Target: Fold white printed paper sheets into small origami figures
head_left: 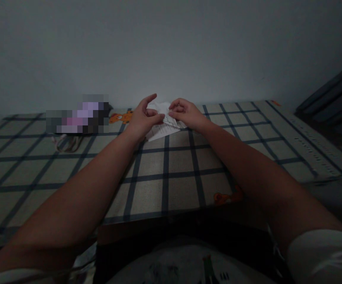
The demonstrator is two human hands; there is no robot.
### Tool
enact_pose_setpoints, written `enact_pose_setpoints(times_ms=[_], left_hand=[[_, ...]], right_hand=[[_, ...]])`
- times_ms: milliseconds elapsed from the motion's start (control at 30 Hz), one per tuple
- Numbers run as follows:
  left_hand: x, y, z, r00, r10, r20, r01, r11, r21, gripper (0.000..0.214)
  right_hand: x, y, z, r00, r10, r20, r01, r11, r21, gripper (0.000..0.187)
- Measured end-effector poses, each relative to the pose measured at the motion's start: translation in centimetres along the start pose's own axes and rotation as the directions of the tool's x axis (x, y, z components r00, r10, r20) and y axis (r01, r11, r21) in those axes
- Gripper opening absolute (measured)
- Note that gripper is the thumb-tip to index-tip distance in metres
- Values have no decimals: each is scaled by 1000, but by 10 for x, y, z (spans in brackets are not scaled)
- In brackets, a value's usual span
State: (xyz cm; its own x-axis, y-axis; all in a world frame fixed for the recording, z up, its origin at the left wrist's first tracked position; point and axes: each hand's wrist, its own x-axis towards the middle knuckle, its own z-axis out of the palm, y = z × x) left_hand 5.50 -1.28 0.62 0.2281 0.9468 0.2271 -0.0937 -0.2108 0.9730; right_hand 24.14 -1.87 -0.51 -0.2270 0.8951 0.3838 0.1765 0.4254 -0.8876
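Note:
A folded white sheet of paper (162, 125) with faint print lies at the far middle of a checked tablecloth (165, 169). My left hand (142, 116) pinches its left part between thumb and fingers, the index finger raised. My right hand (184, 112) pinches the paper's upper right part with curled fingers. Both forearms reach out across the table from the near edge.
A blurred purple and dark object (79, 116) sits at the far left of the table, with a thin cord (66, 142) looped beside it. A pale wall (171, 47) rises just behind the table. A dark piece of furniture (333, 102) stands at the right.

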Motion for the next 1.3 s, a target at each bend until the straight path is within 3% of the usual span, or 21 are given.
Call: enact_pose_setpoints(times_ms=[133, 400, 600, 700, 800, 967, 1300], left_hand=[[-2, 0, 1, 1000, 22, 19, -22, 1000, 5, 84], [-4, 0, 5, 997, 52, -50, -53, 998, -26, 94], [3, -7, 0, 992, 128, -8, -128, 992, -15, 95], [7, -10, -1, 992, 128, -16, -128, 991, -30, 93], [9, -11, -2, 995, 99, -19, -100, 992, -71, 80], [5, -8, 1, 999, -7, 51, 12, 997, -82, 35], [5, -7, 1, 998, -46, 32, 48, 998, -49, 25]], right_hand=[[1, -1, -1, 1000, -5, 9, 5, 1000, 1, 22], [-1, -3, 0, 1000, 0, 19, 0, 1000, 8, 28], [-5, -7, 10, 993, 112, -31, -106, 983, 148, 44], [-2, -9, 13, 976, 209, -65, -189, 954, 232, 31], [0, -10, 14, 962, 260, -78, -223, 921, 319, 20], [0, -11, 12, 959, 272, -79, -225, 901, 371, 17], [-1, -7, 7, 969, 244, -24, -218, 901, 374, 23]])
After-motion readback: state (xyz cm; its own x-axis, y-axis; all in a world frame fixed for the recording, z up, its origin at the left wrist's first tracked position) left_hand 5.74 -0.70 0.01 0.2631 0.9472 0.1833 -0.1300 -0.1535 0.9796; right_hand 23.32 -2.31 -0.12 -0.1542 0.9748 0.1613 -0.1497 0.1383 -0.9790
